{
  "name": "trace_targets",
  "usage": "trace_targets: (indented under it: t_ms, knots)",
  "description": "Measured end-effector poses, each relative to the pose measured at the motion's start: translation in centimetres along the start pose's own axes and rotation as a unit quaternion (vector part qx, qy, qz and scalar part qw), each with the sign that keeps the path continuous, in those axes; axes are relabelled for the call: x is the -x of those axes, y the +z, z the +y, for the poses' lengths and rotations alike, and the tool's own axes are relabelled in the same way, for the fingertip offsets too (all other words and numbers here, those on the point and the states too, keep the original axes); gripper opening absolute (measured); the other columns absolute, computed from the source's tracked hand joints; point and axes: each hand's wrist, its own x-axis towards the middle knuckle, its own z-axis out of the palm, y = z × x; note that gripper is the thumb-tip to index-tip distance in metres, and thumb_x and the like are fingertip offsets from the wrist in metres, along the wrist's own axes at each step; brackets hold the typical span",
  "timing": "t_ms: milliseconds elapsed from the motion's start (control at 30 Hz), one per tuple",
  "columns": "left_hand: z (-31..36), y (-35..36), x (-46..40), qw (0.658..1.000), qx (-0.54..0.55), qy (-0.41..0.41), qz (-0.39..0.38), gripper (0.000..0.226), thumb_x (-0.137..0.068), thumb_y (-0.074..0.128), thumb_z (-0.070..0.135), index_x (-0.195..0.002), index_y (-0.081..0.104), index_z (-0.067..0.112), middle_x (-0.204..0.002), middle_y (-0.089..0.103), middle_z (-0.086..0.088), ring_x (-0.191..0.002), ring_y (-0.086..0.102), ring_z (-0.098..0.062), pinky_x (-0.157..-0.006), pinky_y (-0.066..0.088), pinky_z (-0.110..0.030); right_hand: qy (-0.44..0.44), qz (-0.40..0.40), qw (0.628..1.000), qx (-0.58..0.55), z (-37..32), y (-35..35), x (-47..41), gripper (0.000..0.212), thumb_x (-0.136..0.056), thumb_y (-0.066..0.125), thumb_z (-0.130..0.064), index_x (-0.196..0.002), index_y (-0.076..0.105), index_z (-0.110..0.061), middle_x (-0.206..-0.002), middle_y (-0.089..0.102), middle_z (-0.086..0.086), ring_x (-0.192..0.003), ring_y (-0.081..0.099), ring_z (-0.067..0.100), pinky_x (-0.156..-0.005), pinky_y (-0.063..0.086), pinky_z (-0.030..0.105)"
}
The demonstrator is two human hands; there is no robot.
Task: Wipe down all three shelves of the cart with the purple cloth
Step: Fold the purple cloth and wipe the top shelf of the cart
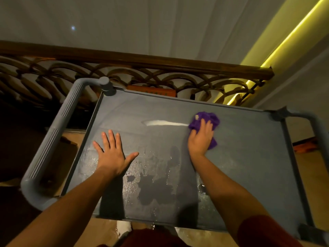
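The grey plastic cart's top shelf (249,157) fills the middle of the view, with wet patches and droplets over its near half. A crumpled purple cloth (207,118) lies on the shelf toward the far right. My right hand (201,138) presses down on the cloth, fingers over it. My left hand (111,154) rests flat on the shelf's left part, fingers spread, holding nothing. The two lower shelves are hidden under the top one.
The cart's ribbed grey handle (51,139) curves along the left side. A dark wooden railing with ornate metal scrollwork (142,75) runs behind the cart. A lit yellow strip (288,38) glows at upper right. Tan floor (308,164) shows around the cart.
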Motion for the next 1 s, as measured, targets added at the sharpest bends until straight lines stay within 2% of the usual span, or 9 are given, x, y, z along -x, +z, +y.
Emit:
trace_targets:
  t_ms: [100, 233, 300, 400, 567, 700, 800, 900, 1000]
  knots:
    - [0.1, -0.4, -0.2, 1.000, -0.002, 0.001, -0.012, 0.117, -0.072, -0.002, 0.096, -0.153, -0.022, 0.013, -0.159, -0.031, -0.018, -0.147, -0.028, -0.042, -0.117, -0.008, -0.069, -0.049, -0.049, 0.998, 0.000, -2.5, 1.9, 1.3, 0.063, -0.097, 0.060, -0.016, -0.155, 0.035, -0.018, -0.165, 0.028, 0.009, -0.154, 0.019, 0.030, -0.126, 0.014, 0.045]
    - [-1.9, -1.3, -0.2, 0.999, -0.002, 0.040, -0.032, 0.126, -0.067, 0.008, 0.099, -0.159, -0.010, 0.015, -0.164, -0.022, -0.016, -0.149, -0.023, -0.038, -0.120, -0.005, -0.065, 0.019, -0.026, 0.996, -0.083, 0.2, -1.5, -1.5, 0.059, -0.098, 0.056, -0.015, -0.153, 0.036, -0.028, -0.158, 0.041, 0.004, -0.141, 0.045, 0.029, -0.114, 0.041, 0.050]
    - [-3.4, -1.2, 0.2, 0.999, -0.010, 0.044, -0.011, 0.129, -0.065, 0.009, 0.101, -0.160, -0.005, 0.015, -0.165, -0.019, -0.015, -0.149, -0.024, -0.036, -0.121, -0.004, -0.064, 0.043, 0.026, 0.996, -0.079, 2.5, -3.3, -3.1, 0.056, -0.100, 0.054, -0.023, -0.153, 0.037, -0.023, -0.158, 0.041, 0.006, -0.144, 0.040, 0.030, -0.116, 0.037, 0.053]
    - [-4.1, -0.5, 1.3, 0.999, 0.006, 0.034, -0.039, 0.138, -0.057, 0.012, 0.107, -0.157, -0.017, 0.016, -0.160, -0.029, -0.016, -0.146, -0.030, -0.037, -0.118, -0.011, -0.064, 0.045, 0.019, 0.997, -0.061, 2.1, -2.1, -2.5, 0.060, -0.101, 0.053, -0.036, -0.155, 0.035, -0.016, -0.162, 0.034, 0.010, -0.150, 0.028, 0.031, -0.121, 0.029, 0.051]
    - [-3.4, -0.6, 1.1, 0.999, -0.007, 0.027, -0.038, 0.142, -0.051, 0.008, 0.109, -0.151, -0.024, 0.014, -0.159, -0.032, -0.019, -0.144, -0.034, -0.042, -0.114, -0.019, -0.065, -0.005, -0.038, 0.994, -0.099, -4.2, 2.9, 0.2, 0.058, -0.097, 0.058, -0.019, -0.153, 0.041, -0.021, -0.160, 0.038, 0.006, -0.149, 0.032, 0.027, -0.119, 0.032, 0.047]
    - [-3.3, -0.9, 1.3, 0.998, -0.015, 0.015, -0.057, 0.140, -0.051, 0.006, 0.109, -0.147, -0.031, 0.015, -0.156, -0.036, -0.019, -0.144, -0.034, -0.043, -0.117, -0.014, -0.067, -0.080, -0.120, 0.985, -0.096, -10.4, 7.7, 5.7, 0.060, -0.097, 0.061, -0.025, -0.153, 0.040, -0.028, -0.161, 0.037, 0.000, -0.151, 0.029, 0.025, -0.119, 0.034, 0.045]
    - [-4.3, -2.5, 1.4, 0.997, 0.010, 0.032, -0.074, 0.144, -0.051, 0.019, 0.107, -0.153, -0.025, 0.014, -0.158, -0.034, -0.016, -0.146, -0.030, -0.040, -0.120, -0.009, -0.064, -0.104, -0.149, 0.978, -0.102, -11.9, 8.4, 6.2, 0.059, -0.098, 0.061, -0.026, -0.153, 0.040, -0.029, -0.161, 0.038, -0.001, -0.149, 0.032, 0.026, -0.118, 0.036, 0.045]
    - [-6.5, -3.7, 2.7, 0.995, 0.060, 0.041, -0.065, 0.148, -0.050, 0.023, 0.106, -0.159, -0.010, 0.013, -0.164, -0.023, -0.013, -0.152, -0.020, -0.035, -0.124, 0.000, -0.057, -0.063, -0.121, 0.981, -0.137, -10.5, 6.9, 3.5, 0.055, -0.098, 0.057, -0.024, -0.149, 0.042, -0.036, -0.153, 0.046, -0.001, -0.136, 0.049, 0.027, -0.106, 0.044, 0.041]
    - [-7.7, -2.1, 6.1, 0.997, 0.061, 0.015, -0.053, 0.148, -0.052, 0.021, 0.108, -0.158, -0.014, 0.011, -0.163, -0.026, -0.014, -0.151, -0.020, -0.035, -0.125, 0.000, -0.053, -0.037, -0.082, 0.985, -0.150, -10.7, 6.4, 1.2, 0.053, -0.098, 0.052, -0.034, -0.148, 0.037, -0.039, -0.156, 0.041, 0.000, -0.140, 0.044, 0.028, -0.107, 0.042, 0.049]
